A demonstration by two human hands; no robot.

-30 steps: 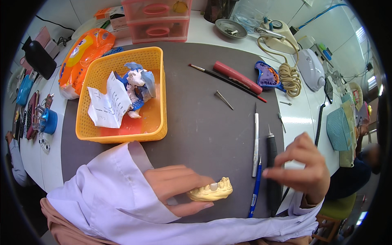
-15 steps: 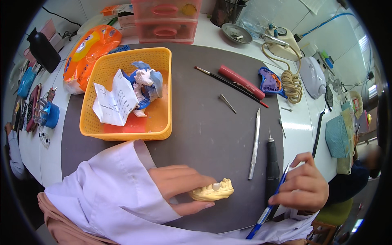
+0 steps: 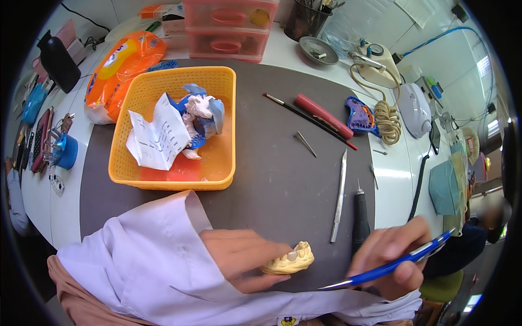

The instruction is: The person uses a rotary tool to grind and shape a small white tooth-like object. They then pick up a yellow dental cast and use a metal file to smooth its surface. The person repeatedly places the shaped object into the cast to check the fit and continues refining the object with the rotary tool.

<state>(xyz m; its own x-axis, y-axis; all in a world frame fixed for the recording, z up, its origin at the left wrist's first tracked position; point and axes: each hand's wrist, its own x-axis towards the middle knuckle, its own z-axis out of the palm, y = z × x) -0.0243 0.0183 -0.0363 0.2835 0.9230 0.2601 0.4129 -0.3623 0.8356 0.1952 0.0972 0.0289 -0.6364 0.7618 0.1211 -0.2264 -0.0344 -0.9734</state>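
Note:
My left hand (image 3: pixel 242 258) is closed around a cream-yellow dental cast (image 3: pixel 288 263), fingers over its top and thumb along the near side. One paler, greyish tooth (image 3: pixel 292 255) stands out in the cast's row. To the right, my right hand (image 3: pixel 391 258) grips a blue pen-shaped tool (image 3: pixel 375 273) with a slim silver tip. That tip points left and sits apart from the cast, near my sleeve. Just beyond my right hand lies a black-handled needle-tipped tool (image 3: pixel 360 217), partly hidden by the hand. A silver scalpel handle (image 3: pixel 338 198) rests beside it.
A yellow basket (image 3: pixel 231 130) at the left holds folded paper (image 3: pixel 157 133) and blue-white impression material (image 3: pixel 202 117). Farther back lie a brush (image 3: pixel 310 119), a pink tube (image 3: pixel 324 116), a metal screw (image 3: pixel 305 144) and a blue impression tray (image 3: pixel 361 115). Pink drawers (image 3: pixel 228 30) stand behind.
My right hand has turned the blue tool, so its silver tip has swung from pointing up and away to pointing left. The cast has shifted and tilted slightly in my left hand.

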